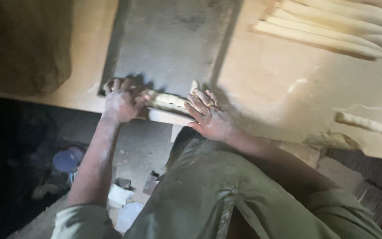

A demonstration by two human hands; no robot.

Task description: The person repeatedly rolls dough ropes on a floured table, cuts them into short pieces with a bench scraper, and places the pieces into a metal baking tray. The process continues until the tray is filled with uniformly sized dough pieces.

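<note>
A long pale strip of dough (166,100) lies across the near end of a grey metal tray (169,44) on the wooden table. My left hand (122,101), dusted with flour, presses down on the strip's left end with curled fingers. On the strip's right end rests my right hand (208,116), fingers spread and flat. Both hands sit at the table's near edge.
Several long dough sticks (328,31) lie in a row at the table's back right. A short dough piece (363,122) and a scrap (332,140) lie at the right. A dark cloth (27,44) covers the back left. Below the table, a blue-lidded container (68,159) and small items sit on the floor.
</note>
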